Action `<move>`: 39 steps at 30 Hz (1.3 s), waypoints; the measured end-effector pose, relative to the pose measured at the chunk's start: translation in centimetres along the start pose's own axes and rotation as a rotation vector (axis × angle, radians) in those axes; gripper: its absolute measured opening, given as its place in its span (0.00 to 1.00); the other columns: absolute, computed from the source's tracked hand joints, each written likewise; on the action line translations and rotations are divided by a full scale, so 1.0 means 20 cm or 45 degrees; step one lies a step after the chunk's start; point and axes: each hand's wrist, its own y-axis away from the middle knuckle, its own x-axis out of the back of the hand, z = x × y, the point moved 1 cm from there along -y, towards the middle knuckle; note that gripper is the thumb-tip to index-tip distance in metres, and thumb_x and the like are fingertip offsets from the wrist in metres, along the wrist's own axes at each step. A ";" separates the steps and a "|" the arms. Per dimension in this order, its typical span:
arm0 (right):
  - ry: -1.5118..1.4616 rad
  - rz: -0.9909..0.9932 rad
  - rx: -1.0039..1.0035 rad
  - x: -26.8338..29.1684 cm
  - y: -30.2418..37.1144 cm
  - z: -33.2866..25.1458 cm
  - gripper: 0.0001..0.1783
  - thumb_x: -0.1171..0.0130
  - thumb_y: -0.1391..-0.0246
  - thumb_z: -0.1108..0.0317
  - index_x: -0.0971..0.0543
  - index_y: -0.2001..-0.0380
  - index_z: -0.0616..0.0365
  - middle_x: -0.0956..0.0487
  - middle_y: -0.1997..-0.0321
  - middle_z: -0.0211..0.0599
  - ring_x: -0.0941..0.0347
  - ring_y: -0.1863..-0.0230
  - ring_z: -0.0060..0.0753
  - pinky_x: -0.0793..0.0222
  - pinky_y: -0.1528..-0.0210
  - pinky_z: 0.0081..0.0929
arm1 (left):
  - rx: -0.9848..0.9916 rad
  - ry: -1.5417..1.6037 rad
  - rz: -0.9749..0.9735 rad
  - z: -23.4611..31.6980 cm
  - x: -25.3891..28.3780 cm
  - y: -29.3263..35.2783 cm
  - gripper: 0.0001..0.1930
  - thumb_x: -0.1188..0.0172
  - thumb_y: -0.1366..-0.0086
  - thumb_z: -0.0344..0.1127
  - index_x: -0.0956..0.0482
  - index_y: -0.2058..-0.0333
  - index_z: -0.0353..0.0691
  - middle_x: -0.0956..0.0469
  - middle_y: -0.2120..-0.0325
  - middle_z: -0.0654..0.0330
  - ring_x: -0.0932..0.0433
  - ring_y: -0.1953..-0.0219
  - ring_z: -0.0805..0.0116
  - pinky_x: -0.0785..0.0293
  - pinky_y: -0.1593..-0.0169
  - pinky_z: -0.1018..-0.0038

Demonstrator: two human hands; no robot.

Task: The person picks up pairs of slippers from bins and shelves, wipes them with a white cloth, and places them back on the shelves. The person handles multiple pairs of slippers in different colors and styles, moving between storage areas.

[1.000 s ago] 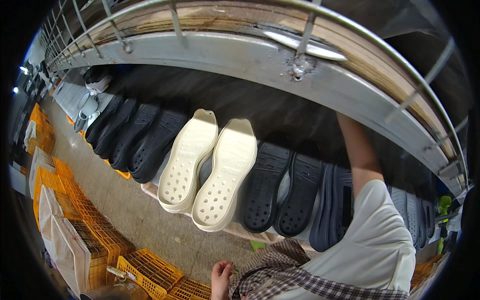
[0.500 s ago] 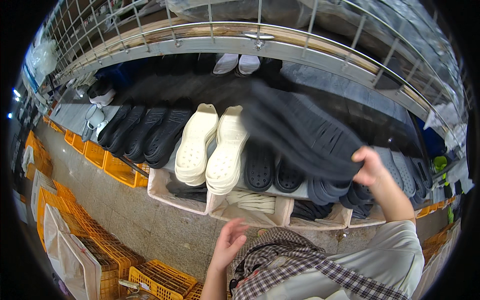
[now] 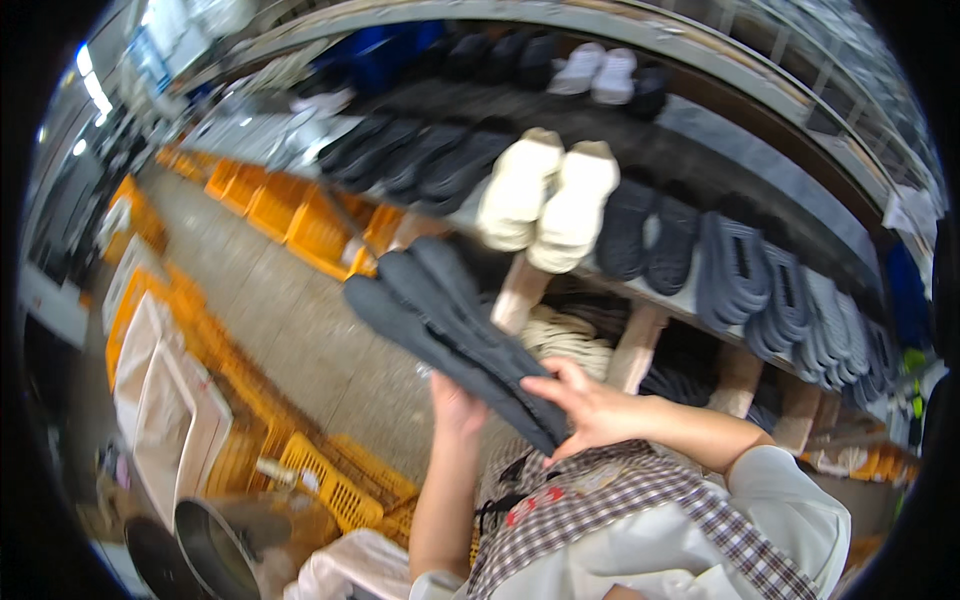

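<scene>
1 fisheye head view looks down close over left hand (image 3: 458, 408) and right hand (image 3: 597, 410), facing a shelf (image 3: 700, 135).

Btw hands (image 3: 585, 408): soles (image 3: 440, 352), jutting fwd-L. Ahead of hands, on bench (image 3: 720, 145): row of soles (image 3: 735, 270), running L-to-R, w/ shoes (image 3: 612, 75) behind. Under bench edge, just past R hand: bins (image 3: 636, 350) w/ more soles (image 3: 575, 340) inside. L of hands: crates (image 3: 340, 490) on floor (image 3: 285, 285). Fwd-L, below bench: addt'l crates (image 3: 275, 212).

Shows charcoal grey on the held shoe soles (image 3: 425, 328), cream on one shelved pair of soles (image 3: 575, 212), brown-and-white check on the apron (image 3: 590, 515), white on the shirt (image 3: 790, 500), orange-yellow on the plastic crates (image 3: 335, 492).
</scene>
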 end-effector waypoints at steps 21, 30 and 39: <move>-0.705 0.081 -0.089 -0.18 -0.28 -0.02 0.41 0.34 0.53 0.67 0.42 0.37 0.63 0.42 0.40 0.42 0.45 0.39 0.36 0.48 0.38 0.31 | -0.105 -0.244 -0.085 0.21 0.03 0.29 0.25 0.48 0.33 0.42 0.38 0.42 0.35 0.31 0.46 0.57 0.30 0.46 0.65 0.32 0.44 0.68; -1.116 0.042 -0.363 -0.11 -0.29 0.18 0.20 0.56 0.48 0.83 0.26 0.52 0.63 0.27 0.44 0.39 0.35 0.41 0.30 0.40 0.40 0.33 | -0.097 -0.355 0.068 0.17 -0.13 0.47 0.19 0.55 0.29 0.39 0.39 0.43 0.38 0.31 0.49 0.56 0.27 0.50 0.64 0.27 0.49 0.69; -1.361 0.001 -0.541 -0.11 -0.17 -0.02 0.31 0.42 0.44 0.61 0.38 0.41 0.61 0.36 0.40 0.38 0.40 0.39 0.29 0.44 0.37 0.29 | 0.023 0.164 0.170 0.14 -0.08 0.48 0.21 0.57 0.29 0.42 0.41 0.41 0.42 0.28 0.51 0.54 0.25 0.52 0.62 0.24 0.51 0.65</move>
